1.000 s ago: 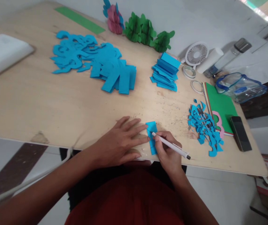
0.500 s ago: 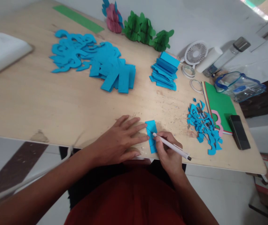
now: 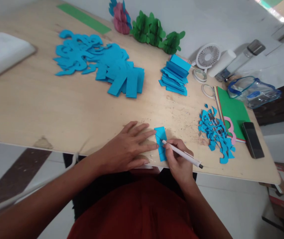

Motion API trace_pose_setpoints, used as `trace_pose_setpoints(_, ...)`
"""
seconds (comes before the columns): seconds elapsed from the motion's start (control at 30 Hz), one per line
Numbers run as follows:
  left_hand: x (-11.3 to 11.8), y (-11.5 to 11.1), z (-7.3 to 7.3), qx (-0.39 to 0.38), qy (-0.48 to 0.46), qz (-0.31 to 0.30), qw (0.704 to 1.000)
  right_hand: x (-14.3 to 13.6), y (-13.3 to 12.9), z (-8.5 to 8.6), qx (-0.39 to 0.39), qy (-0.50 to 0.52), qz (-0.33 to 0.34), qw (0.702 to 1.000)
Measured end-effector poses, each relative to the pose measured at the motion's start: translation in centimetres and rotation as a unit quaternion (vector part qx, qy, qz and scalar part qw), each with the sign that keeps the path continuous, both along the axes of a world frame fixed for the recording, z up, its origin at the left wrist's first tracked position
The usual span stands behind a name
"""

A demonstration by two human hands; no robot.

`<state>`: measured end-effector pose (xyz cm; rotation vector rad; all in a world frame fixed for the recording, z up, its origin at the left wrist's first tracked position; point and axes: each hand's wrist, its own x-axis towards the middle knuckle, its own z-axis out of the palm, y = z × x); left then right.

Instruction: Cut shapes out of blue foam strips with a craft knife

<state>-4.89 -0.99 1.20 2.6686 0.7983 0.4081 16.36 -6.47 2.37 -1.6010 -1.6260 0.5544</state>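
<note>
Your left hand (image 3: 129,146) lies spread flat, fingertips touching a small blue paper piece (image 3: 161,143) at the wooden table's (image 3: 57,106) near edge. Your right hand (image 3: 179,159) pinches a white pen (image 3: 181,154), tip on the paper.

paper piece (image 3: 161,143) at table (image 3: 32,109) near edge | scraps (image 3: 215,132) right | folded stack (image 3: 175,76) behind | fan (image 3: 208,57) farther back

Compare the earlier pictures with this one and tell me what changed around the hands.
Almost nothing. The right hand keeps the white pen on the small blue paper; the tip has barely shifted. The left hand stays flat beside the paper. Nothing was picked up or let go.
</note>
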Motion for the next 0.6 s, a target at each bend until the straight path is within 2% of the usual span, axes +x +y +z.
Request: trace_pose_setpoints(0.6,0.03,0.03,-0.03,-0.001,-0.003,0.003,1.0,0.08,-0.19,-0.14,-0.01,-0.014,-0.008,1.0)
